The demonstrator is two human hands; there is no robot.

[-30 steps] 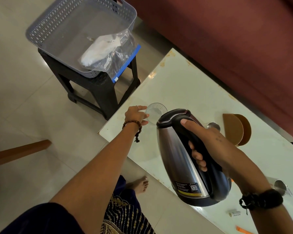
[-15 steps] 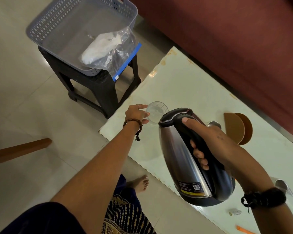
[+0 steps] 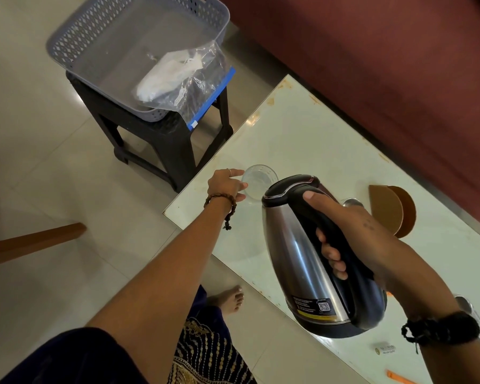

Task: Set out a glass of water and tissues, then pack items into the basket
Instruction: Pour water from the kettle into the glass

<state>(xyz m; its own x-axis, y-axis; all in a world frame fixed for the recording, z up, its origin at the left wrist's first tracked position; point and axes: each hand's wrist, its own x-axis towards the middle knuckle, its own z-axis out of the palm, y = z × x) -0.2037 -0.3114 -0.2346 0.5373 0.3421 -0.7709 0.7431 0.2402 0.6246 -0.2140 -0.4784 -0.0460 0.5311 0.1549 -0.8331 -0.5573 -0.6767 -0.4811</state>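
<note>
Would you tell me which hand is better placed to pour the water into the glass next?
The right hand: it already grips the kettle by its handle, tilted toward the glass. The left hand is steadying the glass on the table.

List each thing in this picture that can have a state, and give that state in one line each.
kettle: lid shut, tilted toward the glass, held by the right hand
glass: upright on the table, steadied by the left hand; contents unclear
basket: on the stool, holding one bag
plastic bag: overhanging the basket rim
</note>
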